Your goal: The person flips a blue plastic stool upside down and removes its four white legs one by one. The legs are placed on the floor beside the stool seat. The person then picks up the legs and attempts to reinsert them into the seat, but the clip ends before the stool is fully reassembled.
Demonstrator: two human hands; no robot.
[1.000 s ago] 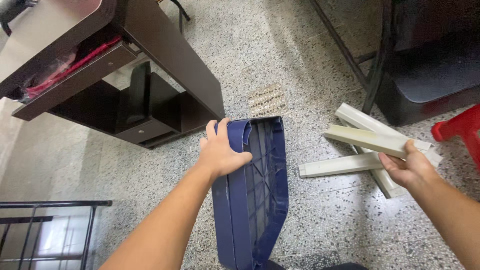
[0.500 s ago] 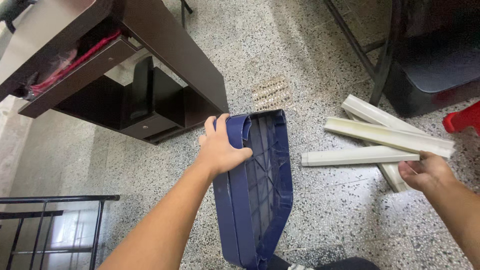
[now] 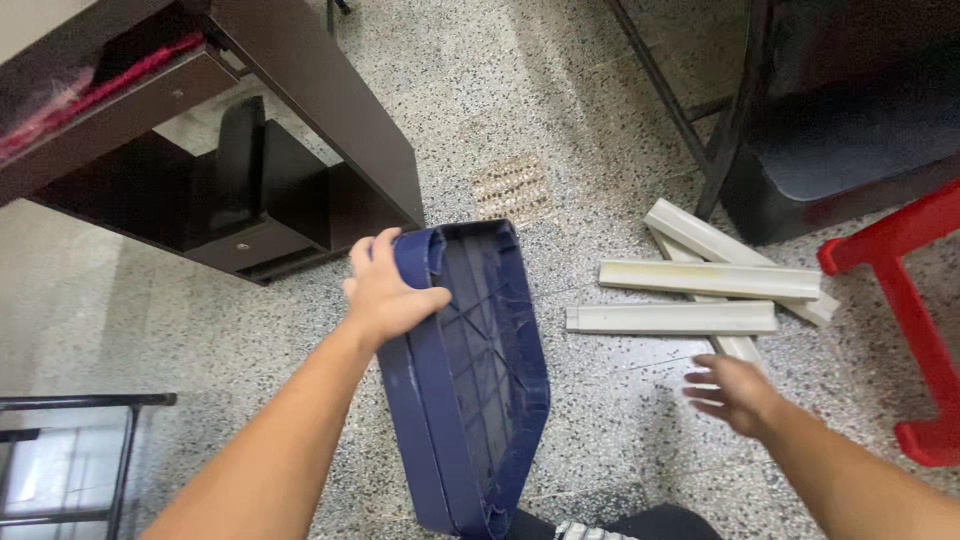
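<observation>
My left hand (image 3: 385, 287) grips the upper rim of a dark blue plastic seat panel (image 3: 470, 380) that stands tilted on its edge on the speckled floor, ribbed underside facing right. My right hand (image 3: 735, 392) hovers open above the floor, fingers spread, holding nothing. Just beyond it lie several cream plastic legs (image 3: 700, 290) in a loose, crossing pile; the nearest one (image 3: 670, 319) lies flat and horizontal.
A dark brown desk (image 3: 250, 130) with shelves stands at upper left. A black chair with metal legs (image 3: 800, 120) is at upper right, a red plastic stool (image 3: 905, 300) at the right edge, a black metal rack (image 3: 80, 440) at lower left.
My right hand set the cream leg down on the pile, let go and drew back toward me. My left hand kept its hold on the blue panel.
</observation>
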